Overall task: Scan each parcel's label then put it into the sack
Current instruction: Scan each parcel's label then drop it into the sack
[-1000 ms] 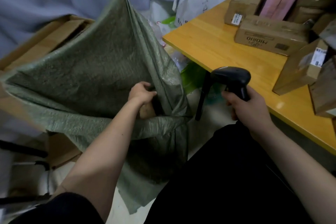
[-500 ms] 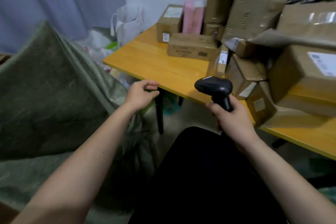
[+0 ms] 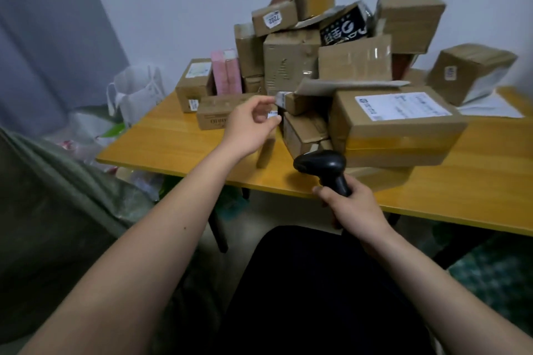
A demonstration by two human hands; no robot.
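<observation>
Many parcels [image 3: 340,72] are still awaiting scanning at 12 o'clock; the left hand [image 3: 250,124] is reaching, loosely curled and empty; the right hand [image 3: 353,207] is gripping the scanner [image 3: 323,166]; the sack [image 3: 52,210] is waiting at 9 o'clock.

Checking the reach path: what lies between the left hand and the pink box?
In the head view, a flat brown carton lies on the table between the left hand and the pink box.
</observation>
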